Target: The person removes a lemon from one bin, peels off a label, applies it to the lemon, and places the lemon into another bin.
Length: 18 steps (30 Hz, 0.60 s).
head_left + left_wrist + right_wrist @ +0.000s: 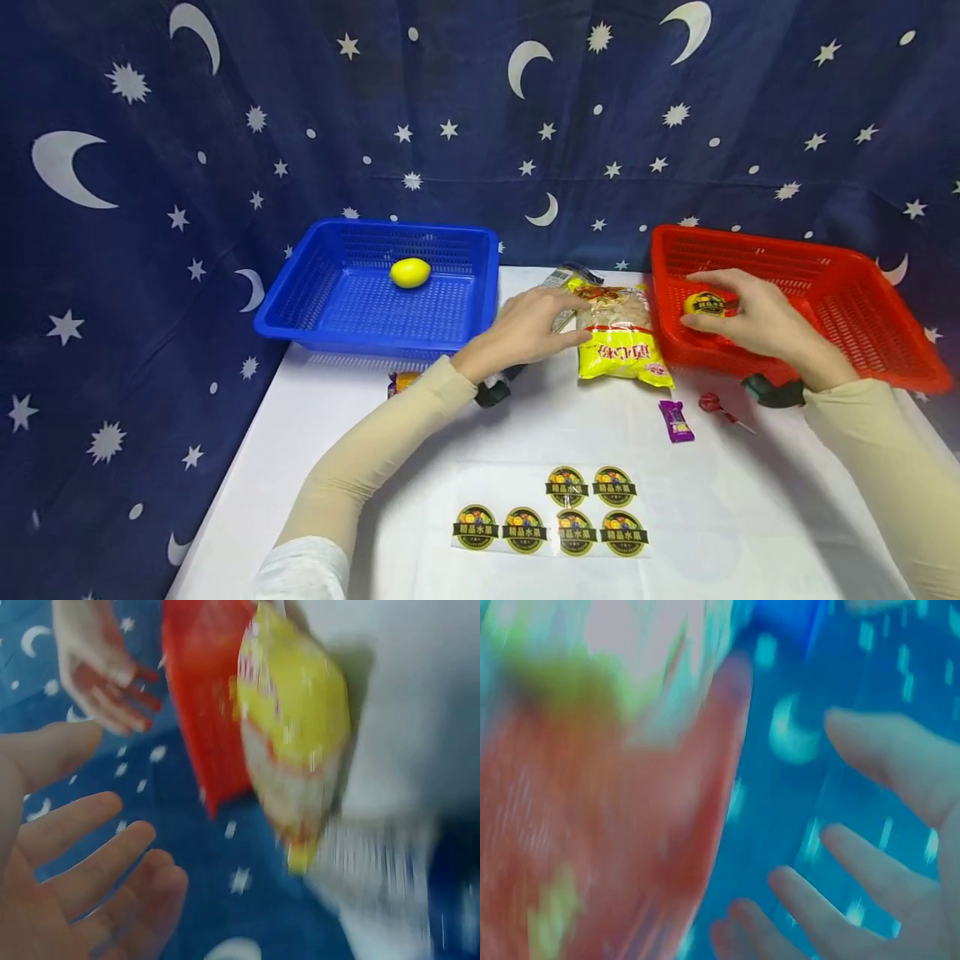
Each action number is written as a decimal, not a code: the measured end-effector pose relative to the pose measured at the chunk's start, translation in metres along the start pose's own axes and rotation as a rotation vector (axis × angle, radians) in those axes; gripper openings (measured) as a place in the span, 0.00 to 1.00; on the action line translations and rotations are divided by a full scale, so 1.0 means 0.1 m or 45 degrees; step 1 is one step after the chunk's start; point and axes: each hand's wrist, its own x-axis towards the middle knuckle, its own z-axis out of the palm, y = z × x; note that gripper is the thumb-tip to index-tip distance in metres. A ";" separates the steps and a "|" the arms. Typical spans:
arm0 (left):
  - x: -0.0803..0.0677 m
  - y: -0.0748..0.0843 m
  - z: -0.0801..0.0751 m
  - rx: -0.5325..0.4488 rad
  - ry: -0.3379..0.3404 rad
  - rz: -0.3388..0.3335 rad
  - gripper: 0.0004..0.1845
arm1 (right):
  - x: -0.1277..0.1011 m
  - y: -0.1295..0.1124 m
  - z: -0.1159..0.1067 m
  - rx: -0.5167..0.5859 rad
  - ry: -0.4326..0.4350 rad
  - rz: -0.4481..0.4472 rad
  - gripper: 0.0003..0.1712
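My left hand [528,325] hovers in front of a yellow bag of pasta [618,337], fingers spread and nothing between them. In the left wrist view the bag [296,712] lies beyond these loosely bent fingers [97,862]. Over the near-left side of the red basket [780,367] hangs my right hand [772,325], its thumb and fingers apart. Between them, in the head view, appears a yellow fruit [693,302] with a black round sticker, inside the basket. The right wrist view is blurred, but its fingers [885,750] are spread with nothing in them.
A blue basket [375,343] holds a lemon [410,272]. Behind the pasta lies another package [558,279], partly covered. A purple-wrapped candy [677,421], a red lollipop [711,403] and a sheet of round stickers [540,546] lie nearer. Another wrapped candy [405,382] shows beside the left sleeve.
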 end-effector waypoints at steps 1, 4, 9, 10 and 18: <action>-0.08 -0.07 -0.10 0.017 0.001 -0.015 0.25 | -0.01 -0.11 0.12 0.014 0.046 -0.064 0.38; -0.29 -0.28 -0.35 0.071 0.009 -0.083 0.25 | -0.01 -0.41 0.47 0.069 0.140 -0.274 0.33; -0.51 -0.64 -0.71 0.116 0.018 -0.196 0.26 | 0.14 -0.92 0.99 0.172 0.130 -0.495 0.32; -0.53 -0.72 -0.77 0.118 0.014 -0.213 0.26 | 0.17 -1.02 1.07 0.194 0.112 -0.510 0.32; -0.46 -1.50 -1.21 0.122 -0.203 -0.490 0.32 | 0.42 -1.64 1.56 0.286 0.041 -0.519 0.34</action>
